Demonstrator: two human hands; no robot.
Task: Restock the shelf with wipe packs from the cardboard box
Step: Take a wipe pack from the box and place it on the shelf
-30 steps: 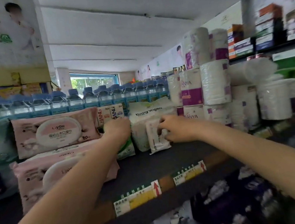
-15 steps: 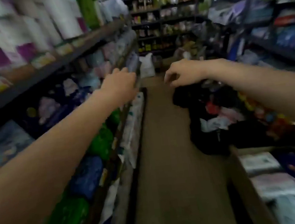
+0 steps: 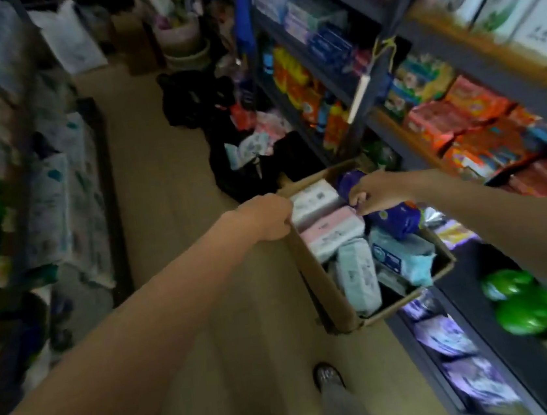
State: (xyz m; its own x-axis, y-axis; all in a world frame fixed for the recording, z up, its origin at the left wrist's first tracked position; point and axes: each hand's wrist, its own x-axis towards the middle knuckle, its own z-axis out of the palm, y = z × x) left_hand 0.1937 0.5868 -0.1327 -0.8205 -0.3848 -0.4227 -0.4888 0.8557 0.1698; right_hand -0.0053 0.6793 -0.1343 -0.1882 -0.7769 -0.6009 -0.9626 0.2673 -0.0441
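Aisle floor beige, shelves both sides; cardboard box held white, pink, blue wipe packs; left hand curled at box rim, grip unclear; right hand curled empty above packs.

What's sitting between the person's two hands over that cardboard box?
In the head view, a white wipe pack and a pink wipe pack lie in the brown cardboard box, between the left hand and right hand.

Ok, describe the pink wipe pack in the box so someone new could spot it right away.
Find the open cardboard box on the aisle floor, under both hands. Along its left wall, the pink pack is second from the far end, between a white pack and a pale blue one; it is the only pink one.
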